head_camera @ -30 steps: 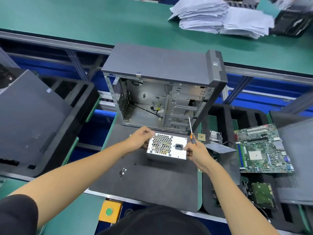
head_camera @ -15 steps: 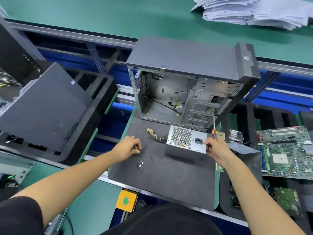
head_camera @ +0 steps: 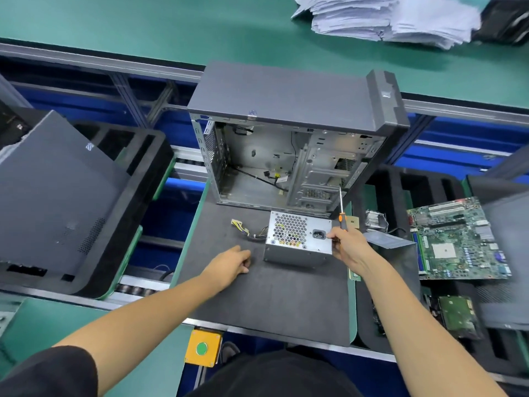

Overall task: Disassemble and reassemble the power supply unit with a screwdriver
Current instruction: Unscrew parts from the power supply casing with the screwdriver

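Note:
The silver power supply unit [head_camera: 297,239] lies on the dark mat [head_camera: 272,299] in front of the open computer case [head_camera: 286,110], its honeycomb grille up and its cable bundle [head_camera: 246,229] trailing left. My right hand [head_camera: 347,247] grips the orange-handled screwdriver [head_camera: 342,217], shaft pointing up, and its fingers touch the unit's right edge. My left hand [head_camera: 229,266] is down on the mat left of the unit, fingertips pinched together where small screws lay. The screws are hidden under the fingers.
A green motherboard [head_camera: 458,239] and a hard drive [head_camera: 458,316] lie in the black foam tray [head_camera: 386,325] at the right. A dark case panel [head_camera: 51,190] leans in a foam tray at the left. Paper stacks [head_camera: 386,15] sit on the far green bench. An orange button box [head_camera: 202,348] hangs below the mat.
My left hand let go of the power supply unit and moved left and down onto the screws on the mat. The right hand stayed at the unit with the screwdriver.

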A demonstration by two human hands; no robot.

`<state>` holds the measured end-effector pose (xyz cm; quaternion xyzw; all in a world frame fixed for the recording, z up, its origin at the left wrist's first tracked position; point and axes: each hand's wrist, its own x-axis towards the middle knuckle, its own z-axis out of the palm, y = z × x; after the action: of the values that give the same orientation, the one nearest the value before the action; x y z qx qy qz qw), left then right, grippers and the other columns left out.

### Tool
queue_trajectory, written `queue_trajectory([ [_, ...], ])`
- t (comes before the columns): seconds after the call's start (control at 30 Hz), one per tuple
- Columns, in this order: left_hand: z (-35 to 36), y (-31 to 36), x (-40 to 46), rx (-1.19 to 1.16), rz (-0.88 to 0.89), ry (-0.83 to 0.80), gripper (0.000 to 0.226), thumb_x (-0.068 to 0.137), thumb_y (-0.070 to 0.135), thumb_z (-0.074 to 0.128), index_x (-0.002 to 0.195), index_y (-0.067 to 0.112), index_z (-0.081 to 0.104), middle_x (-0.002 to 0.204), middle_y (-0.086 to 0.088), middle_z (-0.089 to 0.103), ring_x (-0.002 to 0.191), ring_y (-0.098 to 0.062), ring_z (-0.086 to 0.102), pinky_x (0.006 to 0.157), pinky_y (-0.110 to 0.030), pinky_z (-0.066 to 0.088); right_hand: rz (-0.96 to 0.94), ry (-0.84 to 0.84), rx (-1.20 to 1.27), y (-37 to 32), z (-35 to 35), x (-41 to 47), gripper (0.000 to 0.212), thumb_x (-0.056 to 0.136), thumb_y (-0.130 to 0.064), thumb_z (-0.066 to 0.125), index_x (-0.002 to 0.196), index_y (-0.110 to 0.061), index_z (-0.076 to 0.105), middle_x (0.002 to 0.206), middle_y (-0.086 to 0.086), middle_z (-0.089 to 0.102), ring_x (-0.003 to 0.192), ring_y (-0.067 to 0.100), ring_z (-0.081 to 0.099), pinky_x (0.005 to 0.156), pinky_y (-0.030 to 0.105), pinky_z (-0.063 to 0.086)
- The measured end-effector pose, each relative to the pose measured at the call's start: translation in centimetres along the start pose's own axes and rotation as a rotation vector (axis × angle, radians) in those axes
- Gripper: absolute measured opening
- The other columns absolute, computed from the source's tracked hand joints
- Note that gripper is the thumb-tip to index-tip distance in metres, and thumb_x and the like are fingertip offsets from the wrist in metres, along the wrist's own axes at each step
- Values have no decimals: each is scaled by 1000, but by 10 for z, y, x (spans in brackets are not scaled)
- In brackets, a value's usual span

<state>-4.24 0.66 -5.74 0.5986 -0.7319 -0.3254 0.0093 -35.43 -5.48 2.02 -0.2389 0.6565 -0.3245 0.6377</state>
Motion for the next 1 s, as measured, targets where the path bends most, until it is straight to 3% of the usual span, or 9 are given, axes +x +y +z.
queue_trajectory([
  [0.1, -4, 2, -6, -121, 78, 80, 14, 92, 14, 69, 98, 20, 58, 97, 5, 57, 88, -12, 58, 82, -32, 48, 2, -18, 0, -1, -1, -2, 21, 90, 3, 58, 89, -18, 54, 92, 8, 58, 76, 20, 52, 77, 36, 53],
  [0.2, -13, 17, -21, -265, 190, 330, 24, 92, 14, 73, 94, 32, 57, 91, 14, 57, 82, -4, 56, 75, -15, 43, -12, -40, -4, -3, -3, -5, 20, 89, 6, 55, 89, -14, 53, 92, 11, 60, 83, 27, 54, 86, 43, 55],
  [0.3, -29, 51, -25, -439, 281, 500, 21, 91, 21, 75, 93, 33, 59, 91, 15, 62, 79, -9, 58, 73, -13, 42, -19, -45, -13, -5, -6, -6, 24, 86, 10, 51, 83, -14, 52, 79, 5, 67, 71, 23, 64, 73, 38, 57],
  [0.47, -61, 123, 15, -686, 283, 436, 20, 86, 29, 79, 87, 33, 60, 88, 11, 69, 79, -9, 64, 71, -16, 49, -20, -87, -26, -6, -10, -8, 27, 84, 12, 48, 81, -15, 46, 63, -2, 66, 60, 17, 65, 76, 37, 55],
  [0.6, -64, 152, 46, -728, 303, 269, 26, 85, 14, 81, 89, 30, 60, 87, 4, 72, 80, -14, 70, 77, -28, 59, -16, -136, -13, -6, -12, -9, 30, 83, 14, 48, 76, -15, 44, 75, 3, 66, 71, 23, 65, 93, 46, 52],
  [0.7, -55, 160, 57, -630, 333, 189, 31, 85, 12, 79, 92, 33, 59, 86, 7, 73, 80, -12, 72, 75, -30, 59, -9, -146, -7, -5, -14, -8, 30, 83, 13, 49, 74, -15, 45, 74, 5, 64, 72, 24, 65, 97, 48, 52],
  [0.8, -46, 164, 61, -395, 311, 214, 32, 85, 27, 76, 98, 43, 53, 86, 26, 72, 78, -1, 68, 63, -28, 54, -2, -157, -14, -6, -15, -8, 27, 83, 13, 50, 77, -14, 48, 75, 5, 65, 76, 26, 67, 94, 45, 54],
  [0.9, -42, 168, 62, -267, 293, 297, 32, 84, 35, 75, 102, 45, 51, 87, 37, 68, 85, 10, 64, 69, -27, 51, 4, -148, -24, -8, -16, -8, 27, 83, 13, 52, 77, -14, 49, 76, 7, 64, 76, 25, 66, 92, 42, 54],
  [1.0, -38, 173, 67, -140, 290, 353, 26, 87, 40, 73, 104, 43, 53, 89, 33, 69, 91, 8, 62, 73, -30, 52, 13, -146, -29, -8, -16, -7, 27, 82, 13, 51, 78, -14, 52, 80, 8, 65, 76, 24, 64, 95, 43, 53],
])
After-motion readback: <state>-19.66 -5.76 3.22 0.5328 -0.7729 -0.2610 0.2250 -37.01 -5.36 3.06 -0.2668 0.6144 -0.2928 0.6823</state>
